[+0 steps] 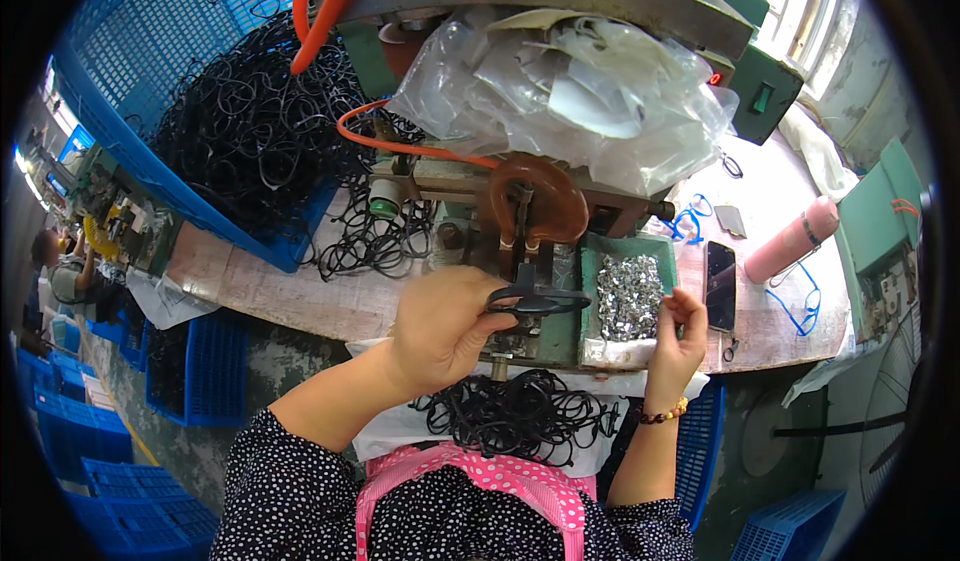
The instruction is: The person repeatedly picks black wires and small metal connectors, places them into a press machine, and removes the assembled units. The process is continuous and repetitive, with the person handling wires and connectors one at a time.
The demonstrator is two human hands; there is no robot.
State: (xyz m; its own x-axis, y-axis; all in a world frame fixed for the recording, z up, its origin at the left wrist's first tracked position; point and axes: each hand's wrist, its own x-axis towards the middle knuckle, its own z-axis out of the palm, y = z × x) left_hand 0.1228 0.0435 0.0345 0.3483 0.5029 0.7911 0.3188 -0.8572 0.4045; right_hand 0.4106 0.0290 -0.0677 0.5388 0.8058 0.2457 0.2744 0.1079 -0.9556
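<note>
Workshop interior, seen from above. A worn, pale desk point(300, 291) with a curved front edge ran across the middle of the view; its top was scuffed and stained. Beneath it lay a grey concrete floor point(270, 361), with stacked blue plastic crates point(75, 431) at lower left and another blue crate point(790, 526) at lower right. A barred window point(790, 1) at upper right admitted daylight — the main source of light. A pale wall point(880, 71) stood beside it. At far left another person point(65, 276) sat at a cluttered workstation — details too small to tell.
</note>
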